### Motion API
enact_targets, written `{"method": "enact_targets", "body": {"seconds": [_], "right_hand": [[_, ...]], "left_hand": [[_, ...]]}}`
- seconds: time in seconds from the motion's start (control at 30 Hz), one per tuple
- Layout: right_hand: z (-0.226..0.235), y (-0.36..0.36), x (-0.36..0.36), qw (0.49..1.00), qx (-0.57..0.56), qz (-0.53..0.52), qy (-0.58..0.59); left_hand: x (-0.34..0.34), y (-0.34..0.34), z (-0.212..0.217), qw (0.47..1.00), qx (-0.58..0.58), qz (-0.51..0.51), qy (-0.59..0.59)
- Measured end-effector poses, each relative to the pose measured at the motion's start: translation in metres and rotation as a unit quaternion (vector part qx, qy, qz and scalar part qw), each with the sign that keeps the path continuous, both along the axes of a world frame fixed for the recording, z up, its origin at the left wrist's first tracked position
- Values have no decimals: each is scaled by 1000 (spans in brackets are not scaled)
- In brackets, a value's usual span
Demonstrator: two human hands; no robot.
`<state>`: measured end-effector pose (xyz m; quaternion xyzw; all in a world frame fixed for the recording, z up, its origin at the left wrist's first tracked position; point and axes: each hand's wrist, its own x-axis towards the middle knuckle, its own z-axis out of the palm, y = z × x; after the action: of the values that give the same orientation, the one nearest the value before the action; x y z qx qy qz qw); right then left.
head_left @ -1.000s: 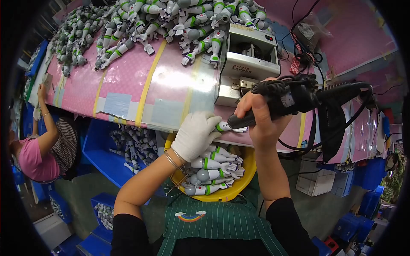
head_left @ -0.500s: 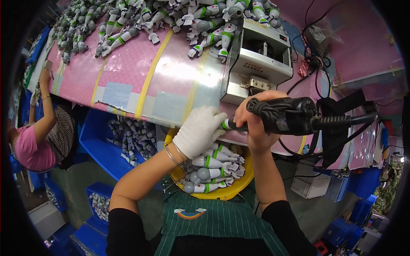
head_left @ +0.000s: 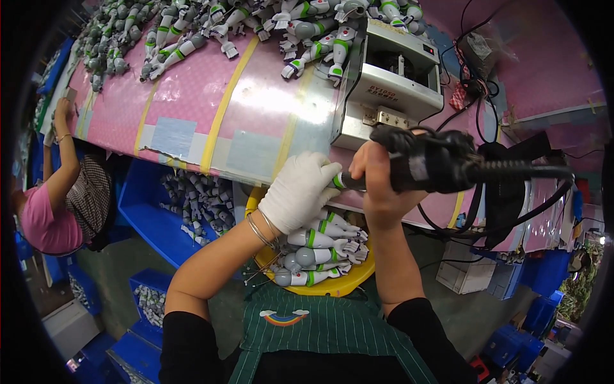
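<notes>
My left hand [head_left: 300, 192], in a white glove, is closed around a toy arm whose green-banded end [head_left: 339, 181] pokes out past the fingertips; the rest is hidden in the glove. A corded black electric screwdriver [head_left: 416, 169] lies sideways in my right hand [head_left: 380, 185], its fingers wrapped round the front of the body. The screwdriver's tip meets the toy arm's end. Just below both hands, a yellow basin [head_left: 332, 289] holds several white toy arms [head_left: 316, 257] with green bands and grey joints, plus thin metal rods at its left side.
A grey metal machine [head_left: 390, 96] stands on the pink-covered table [head_left: 192, 96] beyond my right hand. Toy limbs [head_left: 185, 32] are heaped along the far side. Left of the basin sits a blue bin [head_left: 144, 208] of parts. Another person [head_left: 54, 198] works at far left. Cables [head_left: 480, 96] trail at right.
My right hand has tilted the screwdriver slightly, its cord end swinging a little. The left hand still holds the toy arm in nearly the same place.
</notes>
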<state>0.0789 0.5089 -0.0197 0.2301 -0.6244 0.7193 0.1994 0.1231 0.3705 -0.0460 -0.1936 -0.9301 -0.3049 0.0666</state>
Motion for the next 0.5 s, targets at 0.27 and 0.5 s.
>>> {"method": "enact_targets", "body": {"seconds": [0.27,0.5], "right_hand": [[10,2,6,997,-38,45,-54],[79,42,-18,997,-55,52,6]], "left_hand": [[13,-6,-6,998,56,-18,-6],[-11,-75,23,988,118,74,-64]]}}
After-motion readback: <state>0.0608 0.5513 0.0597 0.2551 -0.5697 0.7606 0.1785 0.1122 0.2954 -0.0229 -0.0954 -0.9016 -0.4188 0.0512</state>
